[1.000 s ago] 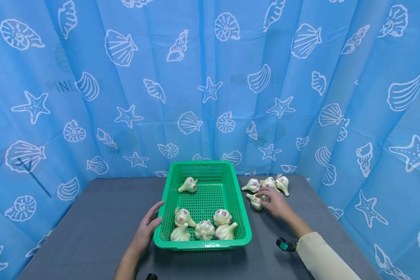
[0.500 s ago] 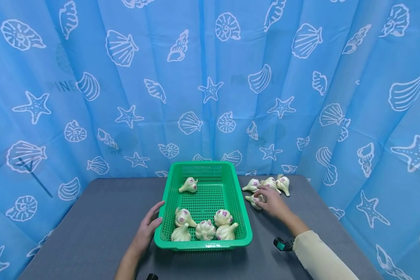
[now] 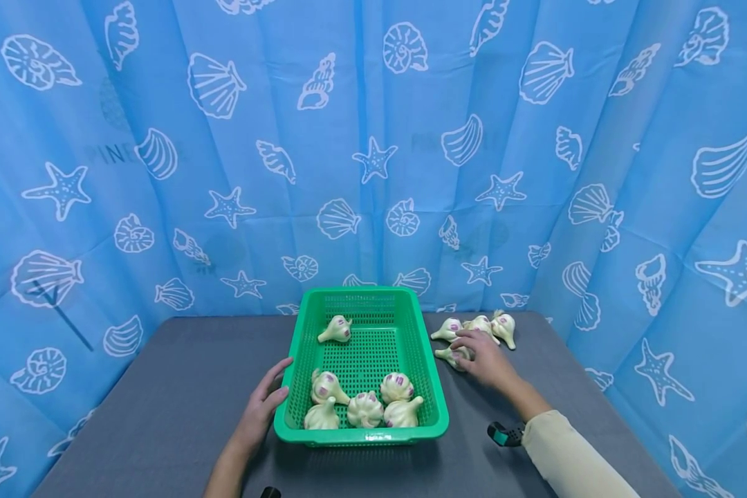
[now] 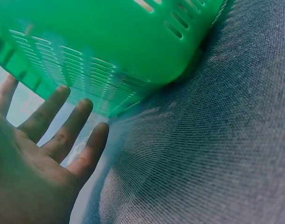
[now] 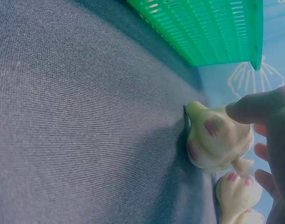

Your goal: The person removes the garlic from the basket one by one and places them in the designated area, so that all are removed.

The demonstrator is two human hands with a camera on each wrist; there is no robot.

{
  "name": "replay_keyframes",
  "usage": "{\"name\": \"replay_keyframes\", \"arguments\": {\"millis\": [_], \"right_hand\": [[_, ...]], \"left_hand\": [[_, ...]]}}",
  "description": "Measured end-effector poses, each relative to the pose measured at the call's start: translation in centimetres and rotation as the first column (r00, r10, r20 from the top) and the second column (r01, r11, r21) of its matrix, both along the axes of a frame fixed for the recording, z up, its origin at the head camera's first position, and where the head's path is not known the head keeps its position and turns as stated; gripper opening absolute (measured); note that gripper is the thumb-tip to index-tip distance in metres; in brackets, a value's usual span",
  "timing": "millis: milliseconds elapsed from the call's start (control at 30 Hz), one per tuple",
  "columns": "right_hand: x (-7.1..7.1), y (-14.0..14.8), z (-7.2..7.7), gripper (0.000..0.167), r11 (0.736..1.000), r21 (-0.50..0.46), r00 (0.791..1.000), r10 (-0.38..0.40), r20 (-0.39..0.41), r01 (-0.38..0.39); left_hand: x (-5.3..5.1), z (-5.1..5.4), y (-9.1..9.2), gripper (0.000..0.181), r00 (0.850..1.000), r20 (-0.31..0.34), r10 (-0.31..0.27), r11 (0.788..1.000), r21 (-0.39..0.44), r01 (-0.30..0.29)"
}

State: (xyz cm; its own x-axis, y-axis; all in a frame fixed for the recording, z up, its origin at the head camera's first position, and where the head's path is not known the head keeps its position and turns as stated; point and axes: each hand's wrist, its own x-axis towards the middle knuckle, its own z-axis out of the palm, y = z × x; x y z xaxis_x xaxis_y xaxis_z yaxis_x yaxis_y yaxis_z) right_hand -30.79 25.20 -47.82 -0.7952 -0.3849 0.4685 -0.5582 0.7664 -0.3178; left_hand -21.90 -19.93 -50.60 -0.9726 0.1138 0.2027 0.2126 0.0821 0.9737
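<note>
In the head view a green plastic basket [image 3: 437, 387] stands mid-table. My left hand [image 3: 256, 408] is at its left side, fingers spread and fairly straight; the left wrist view shows the fingers [image 4: 70, 130] close to the slotted wall, contact unclear. To the right of the basket, my right hand [image 3: 487, 360] holds a garlic bulb [image 3: 453, 356] between thumb and fingers. The right wrist view has the thumb on this garlic bulb [image 5: 217, 135], its stem toward the basket and the fingertips partly hidden behind it. The bulb seems still on the cloth.
Three more garlic bulbs [image 3: 504, 328] lie just behind the right hand. Several garlic bulbs [image 3: 364, 409] sit inside the basket, most near its front. A grey cloth [image 3: 193, 401] covers the table. A blue shell-print curtain [image 3: 373, 138] hangs behind it.
The right hand has shifted slightly left, and the garlic bulb under it has moved slightly left and back. The left hand and basket stay in place.
</note>
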Motion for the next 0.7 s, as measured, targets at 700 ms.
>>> {"name": "replay_keyframes", "arguments": {"millis": [700], "right_hand": [[-0.8,-0.5,2.3,0.023,0.981,-0.195,0.998,0.028,0.052,-0.017]], "left_hand": [[0.2,-0.1,0.0,0.049,1.0,-0.03,-0.002,1.0,-0.015,0.002]]}}
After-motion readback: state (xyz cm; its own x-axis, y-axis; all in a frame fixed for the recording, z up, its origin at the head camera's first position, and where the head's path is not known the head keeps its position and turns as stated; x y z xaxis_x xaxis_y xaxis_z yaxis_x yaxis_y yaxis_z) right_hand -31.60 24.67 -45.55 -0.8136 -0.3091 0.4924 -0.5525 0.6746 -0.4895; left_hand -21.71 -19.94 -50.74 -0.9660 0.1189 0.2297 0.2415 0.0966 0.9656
